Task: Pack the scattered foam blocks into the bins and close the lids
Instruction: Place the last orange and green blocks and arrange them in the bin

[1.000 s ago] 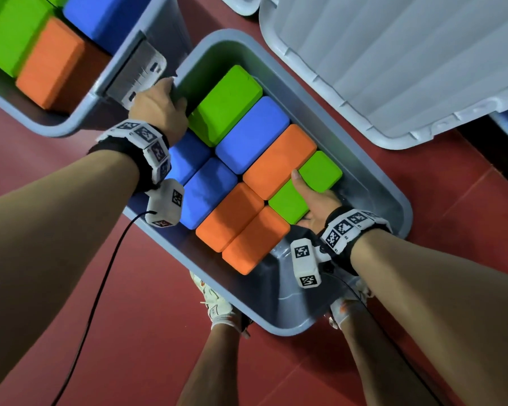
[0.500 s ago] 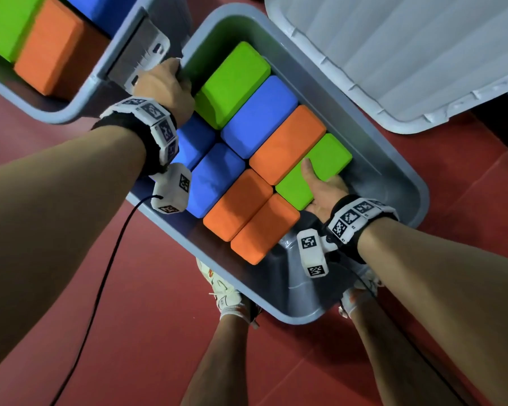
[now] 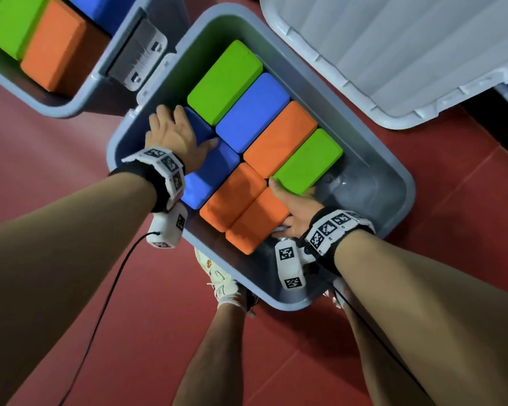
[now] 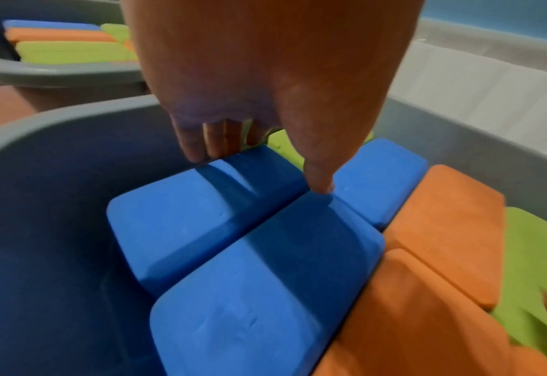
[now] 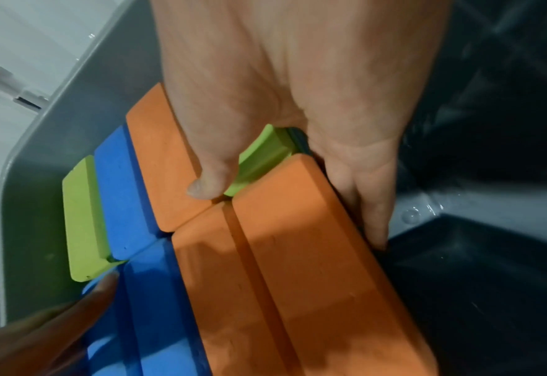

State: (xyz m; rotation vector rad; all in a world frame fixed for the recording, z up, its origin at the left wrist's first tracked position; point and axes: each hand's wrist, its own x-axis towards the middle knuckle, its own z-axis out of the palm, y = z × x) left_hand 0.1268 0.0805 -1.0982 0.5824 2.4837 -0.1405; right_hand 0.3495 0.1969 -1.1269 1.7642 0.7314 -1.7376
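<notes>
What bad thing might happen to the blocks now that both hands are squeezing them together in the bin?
1. The right hand pushes the orange block sideways; foam squeezed from both ends may buckle and pop up.
2. The left hand sits beside the bin wall, so its fingers may get pinched.
3. Any block left raised might stop the lid from shutting.

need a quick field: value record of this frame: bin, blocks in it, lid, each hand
bin: grey bin, on red floor, part of its bottom bare
blocks: eight on top, two rows; three blue, three orange, two green
lid: white lid, off, lying beside the bin
left hand: left hand flat on blue block
right hand: right hand against end orange block, fingers down its side
second bin: second bin, open, holds blocks
</notes>
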